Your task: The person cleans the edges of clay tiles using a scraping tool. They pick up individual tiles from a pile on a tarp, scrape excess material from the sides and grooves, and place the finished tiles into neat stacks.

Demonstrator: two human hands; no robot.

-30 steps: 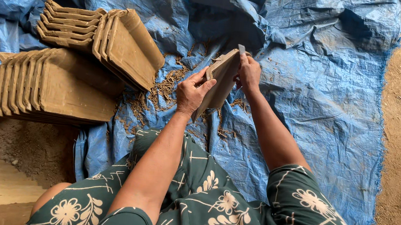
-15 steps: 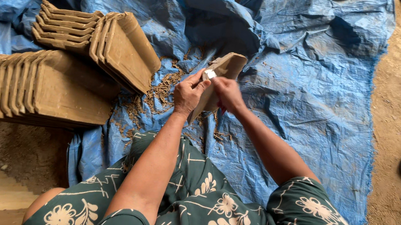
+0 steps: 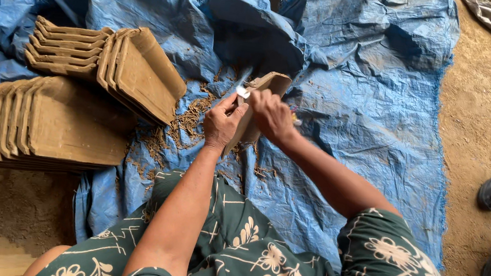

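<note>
Ground, head view: crumpled blue plastic tarp (image 3: 368,126) spread over bare earth, catching brown clay shavings (image 3: 189,120).
Left hand (image 3: 222,123): grip pinching a small pale blade (image 3: 242,91) at the tile's edge.
Right hand (image 3: 272,115): grip closed on the flat brown unfired clay tile (image 3: 263,88), stood on edge above the tarp, steadying it.
Stacks: rows of matching clay tiles (image 3: 71,119) on edge, left, well apart.
Containers: none visible.

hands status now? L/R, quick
Left hand: closed, gripping the clay tile and a small blade.
Right hand: closed on the tile's edge.
</note>
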